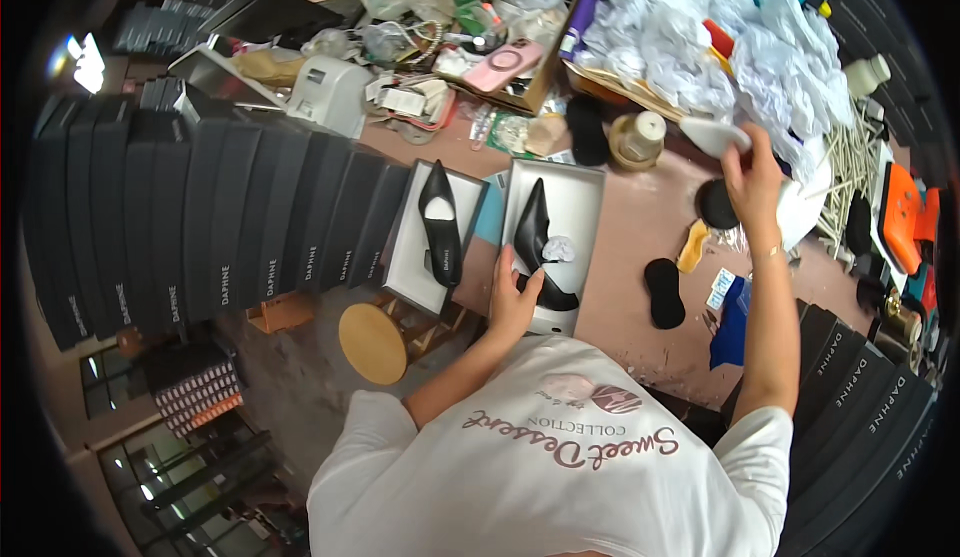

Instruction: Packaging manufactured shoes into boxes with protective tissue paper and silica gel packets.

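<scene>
My left hand [514,302] rests on the heel end of a black pointed high-heel shoe [535,242] lying in an open white shoe box [583,192]; a wad of white paper sits inside the shoe. A second black pointed shoe [440,222] lies in another open white box [410,257] to the left. My right hand [752,179] reaches out to the far right and pinches a piece of white tissue paper [715,137] at the edge of a big heap of crumpled white paper [700,37].
A long row of dark shoe boxes [200,227] stands on the left, more dark boxes [860,407] at the right. Black insoles [665,292], a round jar [637,140], a pink phone [503,65] and a label printer [328,92] lie on the pink table. A round wooden stool [372,342] stands below.
</scene>
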`<act>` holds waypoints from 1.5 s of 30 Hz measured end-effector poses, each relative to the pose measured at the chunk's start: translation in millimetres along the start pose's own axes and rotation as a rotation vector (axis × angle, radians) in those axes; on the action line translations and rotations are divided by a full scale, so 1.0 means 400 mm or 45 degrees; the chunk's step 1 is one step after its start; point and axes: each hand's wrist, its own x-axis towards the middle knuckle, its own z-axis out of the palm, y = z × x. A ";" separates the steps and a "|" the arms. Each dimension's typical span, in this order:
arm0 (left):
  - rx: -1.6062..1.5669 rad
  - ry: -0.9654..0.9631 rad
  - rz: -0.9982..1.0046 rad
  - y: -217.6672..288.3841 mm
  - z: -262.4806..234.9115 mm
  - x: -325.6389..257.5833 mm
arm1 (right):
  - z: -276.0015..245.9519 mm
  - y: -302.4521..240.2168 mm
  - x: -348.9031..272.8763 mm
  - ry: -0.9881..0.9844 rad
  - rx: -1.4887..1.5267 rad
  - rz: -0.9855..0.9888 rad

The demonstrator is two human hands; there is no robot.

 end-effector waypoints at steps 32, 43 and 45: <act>-0.759 -0.579 -0.519 0.020 -0.363 -0.014 | 0.458 -0.668 -0.370 -0.741 -0.185 -0.230; -0.585 -0.303 -0.597 -0.129 -0.537 0.335 | 0.361 -0.411 -0.483 -0.782 -0.193 0.183; -0.611 -0.343 -0.604 -0.114 -0.536 0.332 | 0.422 -0.361 -0.489 -0.806 -0.446 0.069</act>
